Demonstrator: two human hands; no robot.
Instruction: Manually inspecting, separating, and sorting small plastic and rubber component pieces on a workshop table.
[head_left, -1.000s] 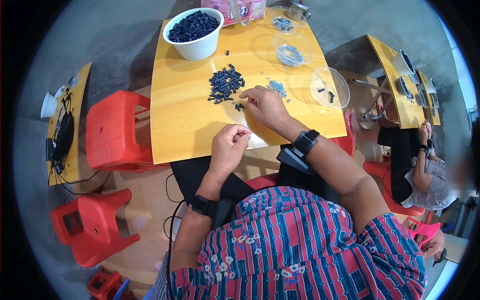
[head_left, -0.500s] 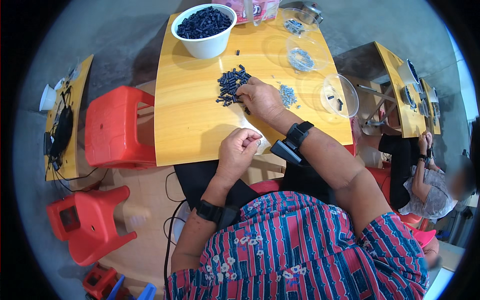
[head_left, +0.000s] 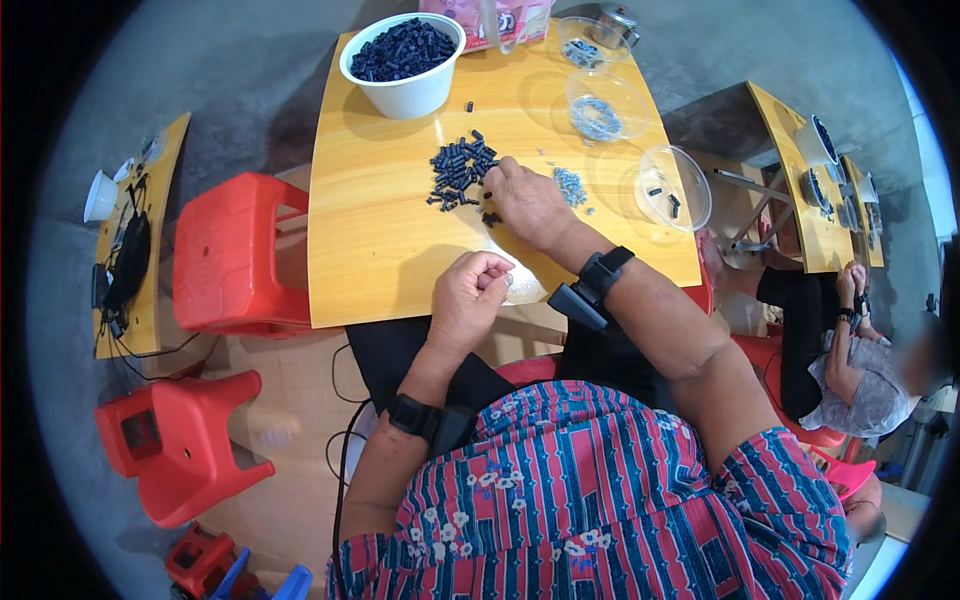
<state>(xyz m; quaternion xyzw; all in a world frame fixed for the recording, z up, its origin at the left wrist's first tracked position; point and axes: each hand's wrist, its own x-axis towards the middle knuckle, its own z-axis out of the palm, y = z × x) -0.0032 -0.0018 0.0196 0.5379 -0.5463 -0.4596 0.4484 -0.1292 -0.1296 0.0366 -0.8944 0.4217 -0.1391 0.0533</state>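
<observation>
Since the shot a second back, the right hand [head_left: 525, 200] has slid from the near side of the pile of small dark pieces [head_left: 460, 172] up to its 3 o'clock edge, and the left hand [head_left: 470, 300] has come a bit closer to the worktop's [head_left: 370, 250] near edge. Right hand lies palm down with fingers curled over the edge of the pile, touching the pieces; can't tell if it actually has one pinched. Left hand is curled narrow, fingertips bunched together at the near edge of the worktop, maybe holding something tiny, but it's too small to make out. A little scatter of silvery bits [head_left: 570, 185] sits just at 3 o'clock of the right hand. At 12 o'clock on the worktop there's a white bowl [head_left: 405, 95] full of the same dark pieces, and at 1 to 2 o'clock a clear round dish [head_left: 605, 105] with more silvery bits, plus another clear dish [head_left: 672, 188] hanging out at the right edge with a couple of dark pieces in it. A red plastic stool [head_left: 235, 255] stands at 9 o'clock beside the worktop.
</observation>
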